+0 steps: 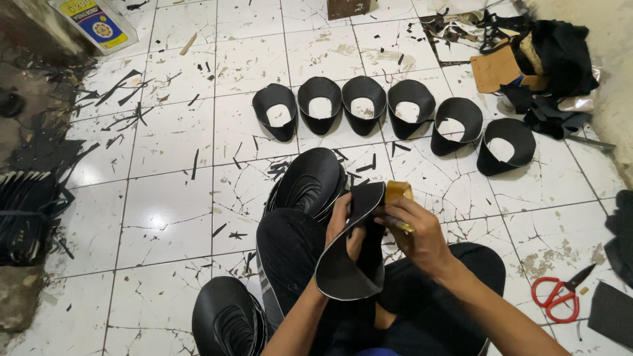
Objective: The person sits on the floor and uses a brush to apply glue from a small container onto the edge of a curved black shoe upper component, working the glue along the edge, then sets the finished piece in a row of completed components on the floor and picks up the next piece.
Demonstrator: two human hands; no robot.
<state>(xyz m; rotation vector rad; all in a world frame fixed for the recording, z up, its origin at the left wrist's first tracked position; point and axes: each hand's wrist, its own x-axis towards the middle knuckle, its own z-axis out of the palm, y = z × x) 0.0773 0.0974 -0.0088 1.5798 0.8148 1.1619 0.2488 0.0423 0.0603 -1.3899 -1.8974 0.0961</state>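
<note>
Now the left hand (344,224) curls shut around the curved black upper piece (349,264) over the lap while the right hand (415,231) pinches its top edge against a tan block (398,192), where a slip could misalign that edge.

Left hand (341,221): largely concealed behind the curved black piece (349,264); its grip cannot be confirmed. Tan object (398,192) at the right hand (422,234): mostly covered by fingers, kind indeterminate. Yellow-and-blue tin (92,23): cut off by the top edge. Dark stack (23,214): truncated at the left edge.
</note>
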